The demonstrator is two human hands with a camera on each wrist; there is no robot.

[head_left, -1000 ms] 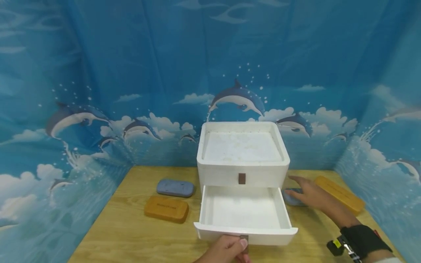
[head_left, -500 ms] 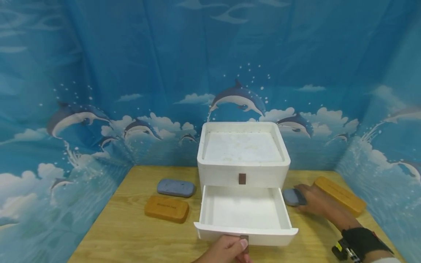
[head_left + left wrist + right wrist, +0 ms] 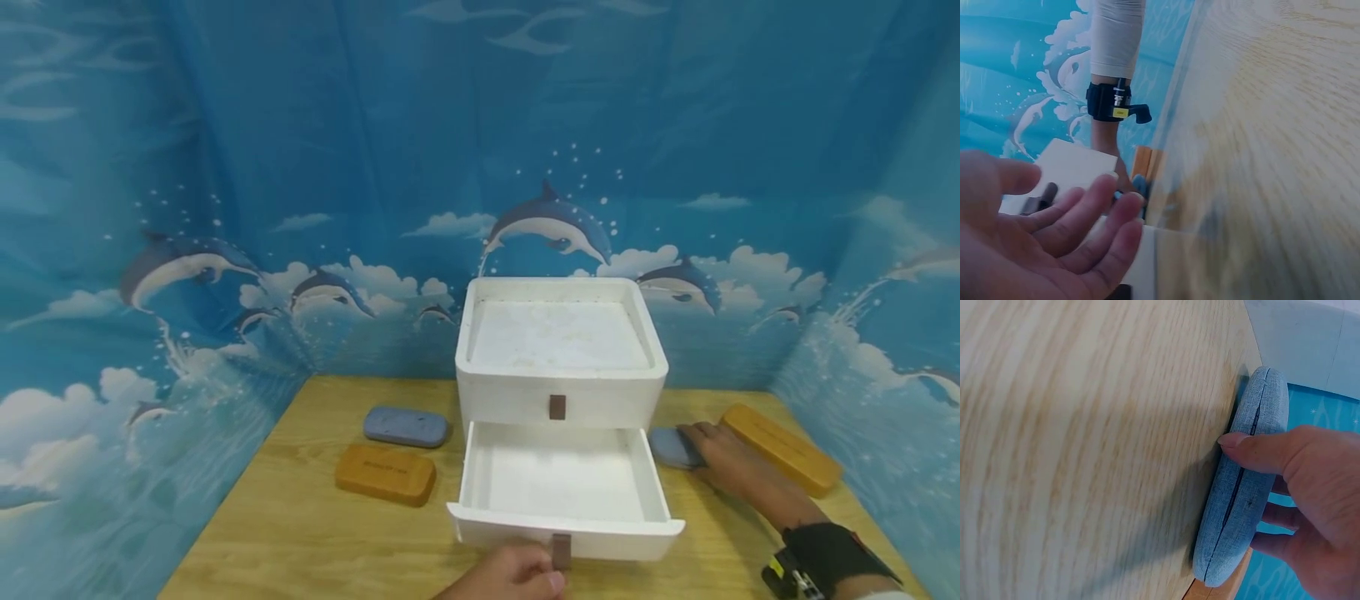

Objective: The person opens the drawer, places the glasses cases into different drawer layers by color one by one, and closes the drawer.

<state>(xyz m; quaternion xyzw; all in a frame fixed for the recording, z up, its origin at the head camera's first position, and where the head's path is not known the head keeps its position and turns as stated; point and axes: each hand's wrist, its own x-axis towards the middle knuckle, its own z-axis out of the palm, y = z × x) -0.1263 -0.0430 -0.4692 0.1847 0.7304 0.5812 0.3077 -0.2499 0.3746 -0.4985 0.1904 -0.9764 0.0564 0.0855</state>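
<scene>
A white drawer unit (image 3: 558, 400) stands at the back of the wooden table with its lower drawer (image 3: 558, 492) pulled out; nothing lies in that drawer. Right beside the drawer's brown pull tab (image 3: 561, 552) is my left hand (image 3: 513, 573). Its fingers (image 3: 1094, 225) look loose and slightly bent in the left wrist view, with nothing between them. To the right of the unit, my right hand (image 3: 723, 460) grips a blue-grey glasses case (image 3: 670, 447). In the right wrist view the thumb lies across the seam of this case (image 3: 1229, 506), and the other fingers reach around its far side.
An orange-brown case (image 3: 783, 450) lies behind the right hand. Left of the unit are another blue-grey glasses case (image 3: 405, 427) and another orange-brown case (image 3: 386, 475). The upper drawer (image 3: 510, 400) is closed. A dolphin-printed backdrop (image 3: 405, 167) surrounds the table.
My right hand came down onto the blue-grey glasses case and took hold of it. My left hand, earlier pinching the pull tab, has let go of it. The head view has shifted slightly.
</scene>
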